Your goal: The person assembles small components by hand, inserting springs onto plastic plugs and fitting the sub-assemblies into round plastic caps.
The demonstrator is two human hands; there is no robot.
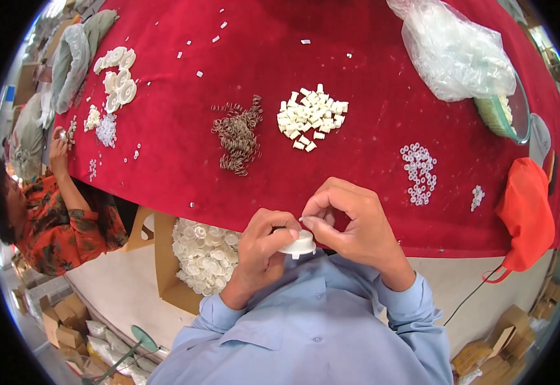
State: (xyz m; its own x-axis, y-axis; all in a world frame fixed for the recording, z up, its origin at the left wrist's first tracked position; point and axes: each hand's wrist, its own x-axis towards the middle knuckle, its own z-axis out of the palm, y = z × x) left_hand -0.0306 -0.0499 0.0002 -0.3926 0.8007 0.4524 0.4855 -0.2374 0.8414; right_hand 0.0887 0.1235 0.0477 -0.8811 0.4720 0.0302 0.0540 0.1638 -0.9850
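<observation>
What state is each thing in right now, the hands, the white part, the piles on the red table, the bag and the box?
left hand: closed around the white round part
right hand: fingers pinched at the part's top
white round part: held off the table between both hands
spring pile: loose, tangled
cream block pile: loose heap
small ring pile: spread flat
clear plastic bag: crumpled, filled
cardboard box: open, full of white parts

a clear plastic bag (pixel 453 51) lies crumpled on the red cloth, far up and right of the hands. an open brown cardboard box (pixel 164 269) of white discs stands just left of them. small brown cartons (pixel 65 321) are stacked far down left, more cartons (pixel 498 346) far down right
</observation>
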